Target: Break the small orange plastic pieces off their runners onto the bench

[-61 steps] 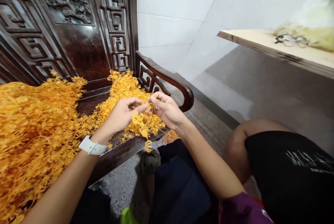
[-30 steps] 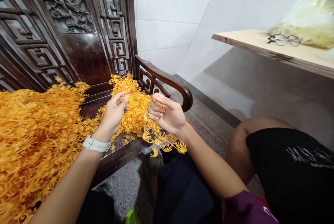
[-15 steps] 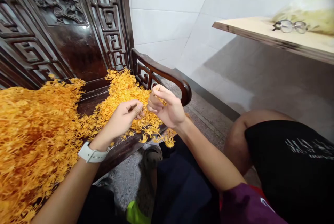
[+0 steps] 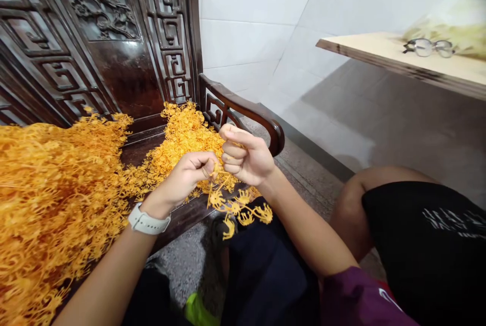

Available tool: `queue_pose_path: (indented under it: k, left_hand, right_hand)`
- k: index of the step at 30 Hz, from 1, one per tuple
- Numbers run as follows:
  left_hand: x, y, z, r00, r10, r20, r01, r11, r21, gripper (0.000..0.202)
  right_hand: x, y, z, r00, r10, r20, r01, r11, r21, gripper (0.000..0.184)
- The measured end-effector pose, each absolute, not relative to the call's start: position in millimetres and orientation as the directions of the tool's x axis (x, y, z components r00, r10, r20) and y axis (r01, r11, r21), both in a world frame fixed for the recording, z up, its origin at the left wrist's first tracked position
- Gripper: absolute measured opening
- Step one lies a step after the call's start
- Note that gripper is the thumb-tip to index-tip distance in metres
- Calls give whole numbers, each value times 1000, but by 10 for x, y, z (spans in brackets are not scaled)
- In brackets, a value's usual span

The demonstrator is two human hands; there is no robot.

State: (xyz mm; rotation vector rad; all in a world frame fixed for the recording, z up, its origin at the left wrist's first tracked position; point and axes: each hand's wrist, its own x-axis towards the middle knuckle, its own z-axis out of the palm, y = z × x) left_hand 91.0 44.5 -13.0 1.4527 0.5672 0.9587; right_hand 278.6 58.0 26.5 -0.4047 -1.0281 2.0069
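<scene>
My left hand [image 4: 195, 174], with a pale watch strap on the wrist, pinches the top of a yellow-orange plastic flower sprig [image 4: 235, 208]. The sprig's thin stems and spiky heads dangle over my lap. Close against those fingertips is my right hand [image 4: 248, 156], its fingers curled and the thumb pressed to the index finger. A little orange shows between its fingers, but what it grips is mostly hidden. Behind both hands lies a smaller heap of the same orange pieces [image 4: 186, 131], and a large heap [image 4: 56, 189] fills the left side.
The heaps rest on a dark carved wooden bench [image 4: 142, 151] with a curved armrest [image 4: 266, 123]. At the right, glasses [image 4: 429, 48] and a blurred bag [image 4: 463, 27] sit on a wooden board [image 4: 364, 42]. Another person's bent knee [image 4: 353, 204] is beside me.
The sprig hangs lower and shows more of its heads now. My left hand has shifted right, up against the right hand, whose fingers have curled tighter. The view has shifted slightly.
</scene>
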Motion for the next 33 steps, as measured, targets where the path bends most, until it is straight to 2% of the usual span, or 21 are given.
queue_pose_path:
  k: [4, 7, 10, 13, 15, 16, 18, 19, 21, 23, 24, 26, 28, 30, 32, 33]
  left_hand:
    - [855, 417, -159, 494, 839, 228, -278, -96, 956, 48]
    - [852, 423, -189, 429, 881, 200, -293, -74, 953, 45]
    - [873, 418, -209, 476, 857, 197, -317, -41, 947, 42]
    - [845, 378, -130, 526, 818, 235, -389, -14, 921, 41]
    - [778, 354, -10, 480, 825, 297, -519, -6, 855, 41]
    - [735, 354, 53, 437, 842, 317, -581, -5, 814, 39]
    - [648, 392, 134, 361, 886, 291, -631, 2, 776, 32]
    - [614, 432, 136, 328, 914, 239, -604, 8, 797, 27]
    - [578, 548, 53, 246, 966, 85, -462, 40, 886, 21]
    - [587, 696, -111, 116, 992, -51, -245, 78, 966, 23]
    - [605, 774, -200, 44, 996, -83, -148, 88, 985, 26]
    - [651, 919, -350, -9, 992, -124, -65, 123, 990, 39]
    - [694, 1028, -431, 3, 991, -134, -19, 134, 991, 53]
    - [730, 1071, -440, -1, 998, -70, 84, 70, 994, 58]
    - [765, 1027, -387, 20, 998, 64, 193, -67, 979, 48]
    - [785, 972, -344, 54, 990, 133, 210, -142, 967, 43]
  right_hand:
    - [2704, 644, 222, -757, 648, 83, -473, -456, -754, 28]
    - [2657, 683, 211, -764, 643, 45, -438, -467, -769, 30]
    - [2684, 686, 219, -771, 635, 51, -417, -441, -795, 24]
    - [2777, 675, 172, -880, 470, 75, -329, -487, -809, 18]
    - [2842, 666, 105, -938, 336, 81, -249, -496, -832, 19]
    - [2868, 661, 71, -942, 328, 75, -237, -489, -840, 20]
    - [2912, 654, 28, -899, 434, 64, -284, -463, -840, 23]
    - [2933, 653, 24, -857, 511, 66, -331, -447, -831, 25]
    - [2979, 659, 51, -771, 630, 93, -431, -409, -804, 24]
    - [3024, 674, 97, -699, 706, 114, -507, -376, -776, 19]
    - [3040, 683, 116, -663, 741, 107, -534, -368, -761, 17]
    - [3047, 702, 133, -600, 796, 78, -570, -357, -740, 18]
    - [3018, 714, 123, -557, 829, 44, -589, -357, -725, 26]
    - [2970, 717, 100, -522, 853, 1, -598, -365, -714, 35]
    - [2920, 709, 76, -486, 872, -46, -598, -371, -710, 38]
    - [2898, 702, 65, -462, 885, -59, -599, -360, -715, 34]
